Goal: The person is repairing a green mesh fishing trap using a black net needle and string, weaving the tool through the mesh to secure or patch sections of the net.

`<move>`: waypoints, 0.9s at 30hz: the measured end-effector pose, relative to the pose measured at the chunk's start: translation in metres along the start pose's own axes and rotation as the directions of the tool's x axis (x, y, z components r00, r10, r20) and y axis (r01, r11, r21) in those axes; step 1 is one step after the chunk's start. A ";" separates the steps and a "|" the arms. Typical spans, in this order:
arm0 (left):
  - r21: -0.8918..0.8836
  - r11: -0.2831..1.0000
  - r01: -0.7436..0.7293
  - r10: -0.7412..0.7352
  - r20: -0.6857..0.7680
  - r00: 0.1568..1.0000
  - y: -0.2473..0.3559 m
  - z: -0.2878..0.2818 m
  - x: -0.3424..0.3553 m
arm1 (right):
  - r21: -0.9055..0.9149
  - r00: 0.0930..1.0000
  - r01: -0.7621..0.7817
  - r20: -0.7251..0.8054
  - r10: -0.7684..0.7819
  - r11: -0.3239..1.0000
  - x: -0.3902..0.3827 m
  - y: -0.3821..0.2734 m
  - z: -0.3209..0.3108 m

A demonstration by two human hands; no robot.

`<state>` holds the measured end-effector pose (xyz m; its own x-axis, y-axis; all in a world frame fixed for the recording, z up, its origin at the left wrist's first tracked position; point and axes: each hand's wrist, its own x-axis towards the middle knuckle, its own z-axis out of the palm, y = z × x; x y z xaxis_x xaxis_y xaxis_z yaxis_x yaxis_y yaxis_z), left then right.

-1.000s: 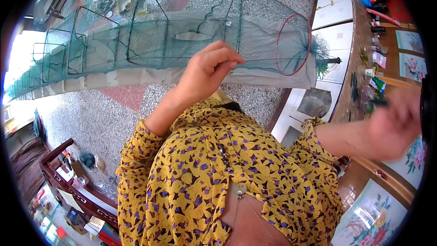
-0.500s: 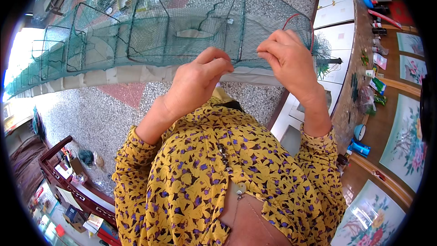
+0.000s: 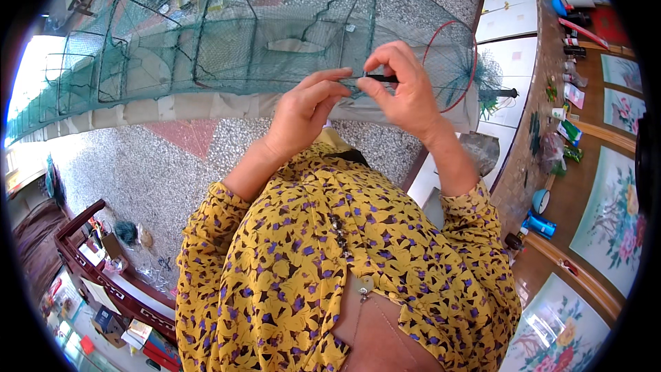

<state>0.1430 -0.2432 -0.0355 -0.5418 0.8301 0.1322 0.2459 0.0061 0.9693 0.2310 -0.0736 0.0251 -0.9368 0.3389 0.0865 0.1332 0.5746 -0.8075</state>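
A long green mesh net trap (image 3: 227, 55) with dark square frames stretches across in front of me, and a red ring (image 3: 475, 72) rounds its right end. My left hand (image 3: 297, 116) is at the net's near edge, thumb and fingers pinched together; what lies between them is too small to make out. Close beside it, my right hand (image 3: 413, 96) grips a small black stick-like tool (image 3: 383, 78) between thumb and forefinger. The tool's tip points toward the left fingertips. Its exact kind cannot be told.
Pale cloth (image 3: 234, 106) lies under the net. On the right runs a white-fronted cabinet (image 3: 508, 10), with a cluttered counter and floral panels (image 3: 609, 220) beyond. A dark red wooden seat (image 3: 76, 238) stands at lower left, near a cardboard box (image 3: 110, 324).
My right hand has moved left and closer to my left hand, and the black tool now shows in it. The red ring appears in fuller view.
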 end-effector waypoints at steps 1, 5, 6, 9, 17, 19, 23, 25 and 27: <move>-0.015 1.000 -0.018 0.018 -0.010 1.000 -0.003 0.002 0.000 | -0.031 0.999 0.030 -0.037 -0.031 0.999 0.000 0.000 0.007; 0.023 0.995 -0.099 0.100 -0.046 0.994 -0.008 0.005 -0.001 | -0.265 0.978 0.196 -0.015 -0.207 0.944 0.003 0.006 0.017; 0.024 0.996 -0.084 0.084 -0.029 0.996 -0.011 0.003 -0.002 | -0.343 0.966 0.252 0.037 -0.255 0.905 0.006 0.006 0.016; 0.021 0.995 -0.095 0.096 -0.018 0.995 -0.012 0.001 -0.001 | -0.633 0.950 0.302 0.137 -0.282 0.712 0.008 -0.015 0.013; -0.040 0.994 -0.105 0.103 -0.063 0.993 -0.018 0.004 -0.005 | 0.125 0.871 0.479 -0.194 -0.452 0.869 0.035 -0.063 0.027; 0.029 0.994 -0.106 0.106 -0.011 0.994 -0.002 -0.002 0.000 | 0.413 0.938 0.341 -0.216 -0.273 0.844 0.026 -0.074 -0.003; -0.203 0.972 0.123 -0.120 0.024 0.992 0.009 0.000 0.001 | 0.692 0.945 0.327 -0.253 -0.208 0.644 0.008 -0.109 -0.076; -0.245 0.962 0.121 -0.120 0.023 0.993 0.001 0.003 0.001 | 0.806 0.958 0.286 -0.223 -0.181 0.519 -0.016 -0.123 -0.102; -0.231 0.967 0.103 -0.101 0.022 0.995 -0.002 0.004 0.000 | 0.857 0.966 0.185 -0.068 -0.250 0.481 -0.030 -0.123 -0.139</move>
<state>0.1454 -0.2410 -0.0382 -0.5461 0.8372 0.0290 -0.0037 -0.0369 0.9993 0.2875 -0.0509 0.2034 -0.9162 0.2348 0.3248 -0.3861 -0.2993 -0.8726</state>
